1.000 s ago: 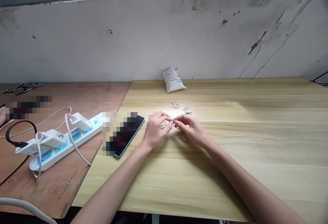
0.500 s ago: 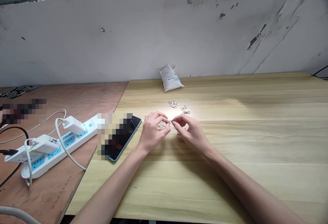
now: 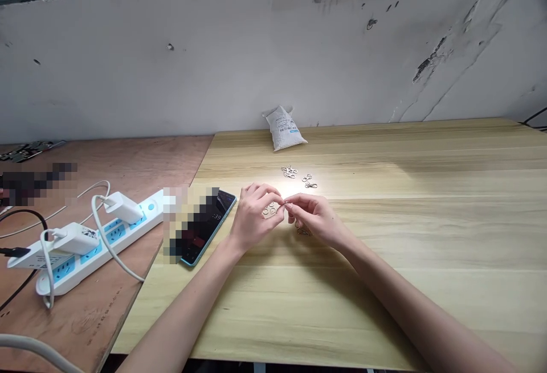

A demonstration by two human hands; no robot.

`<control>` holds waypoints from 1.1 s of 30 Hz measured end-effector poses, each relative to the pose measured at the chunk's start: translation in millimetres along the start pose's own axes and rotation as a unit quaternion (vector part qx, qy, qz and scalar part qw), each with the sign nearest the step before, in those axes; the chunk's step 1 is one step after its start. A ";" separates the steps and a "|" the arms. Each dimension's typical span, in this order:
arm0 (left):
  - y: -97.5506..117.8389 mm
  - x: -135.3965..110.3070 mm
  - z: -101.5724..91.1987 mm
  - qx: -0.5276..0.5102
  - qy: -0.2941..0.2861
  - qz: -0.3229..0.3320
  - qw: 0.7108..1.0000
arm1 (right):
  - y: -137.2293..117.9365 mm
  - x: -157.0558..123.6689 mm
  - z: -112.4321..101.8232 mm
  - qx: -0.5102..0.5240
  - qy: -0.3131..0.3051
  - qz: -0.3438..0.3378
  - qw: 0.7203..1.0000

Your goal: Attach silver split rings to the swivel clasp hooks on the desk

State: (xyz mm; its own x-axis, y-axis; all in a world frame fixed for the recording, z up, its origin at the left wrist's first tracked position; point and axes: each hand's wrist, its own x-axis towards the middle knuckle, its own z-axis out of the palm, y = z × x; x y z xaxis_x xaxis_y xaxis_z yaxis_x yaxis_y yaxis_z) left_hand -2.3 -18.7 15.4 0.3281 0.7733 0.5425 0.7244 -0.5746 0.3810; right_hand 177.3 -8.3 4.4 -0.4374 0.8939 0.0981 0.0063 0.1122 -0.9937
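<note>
My left hand [image 3: 256, 213] and my right hand [image 3: 320, 217] meet fingertip to fingertip above the table. Both pinch a small metal ring [image 3: 285, 203], mostly covered by the fingers. Several loose metal rings [image 3: 272, 210] lie behind my left fingers, partly hidden. Under my right hand is a group of small metal pieces [image 3: 303, 230], half covered by the palm. Farther back lies a little heap of metal clasps with rings [image 3: 289, 172]. To its right are a few more small clasps [image 3: 311, 185].
A white plastic packet [image 3: 285, 129] with a label stands at the back near the wall. Left of my hands lies a phone [image 3: 209, 228], partly pixelated. On the brown board [image 3: 171, 156], a white power strip [image 3: 102, 248] carries chargers and cables.
My fingertips have drawn closer together, and the ring between them shows less than before. My right hand has turned slightly. The things on the table have stayed put.
</note>
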 end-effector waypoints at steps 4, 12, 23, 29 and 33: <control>-0.9 0.0 0.8 -0.022 0.006 0.007 1.000 | -0.3 -2.7 -2.0 -0.112 0.024 -0.053 0.992; -5.2 -0.5 1.8 -0.084 -0.042 -0.002 0.996 | 8.7 -1.8 -8.8 -0.331 0.070 -0.144 0.930; -7.5 -2.0 2.8 -0.059 -0.043 0.038 0.997 | 11.2 -3.1 -6.1 -0.293 0.057 -0.130 0.945; -8.8 -3.1 4.3 -0.044 -0.054 0.057 0.996 | 7.4 -4.0 -5.3 -0.287 0.044 -0.113 0.950; -9.8 -1.5 1.6 -0.010 -0.042 0.063 0.997 | 6.3 -2.9 -4.4 -0.272 0.037 -0.096 0.957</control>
State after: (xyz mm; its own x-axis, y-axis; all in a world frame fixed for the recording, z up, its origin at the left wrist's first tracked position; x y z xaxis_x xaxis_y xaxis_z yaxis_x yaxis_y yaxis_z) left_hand -9.0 -13.8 9.5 0.4658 0.7145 0.5220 0.6620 -0.6728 0.3302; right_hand 182.6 -8.3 -1.9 -0.4130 0.8598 0.3002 0.4076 0.4693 -0.7833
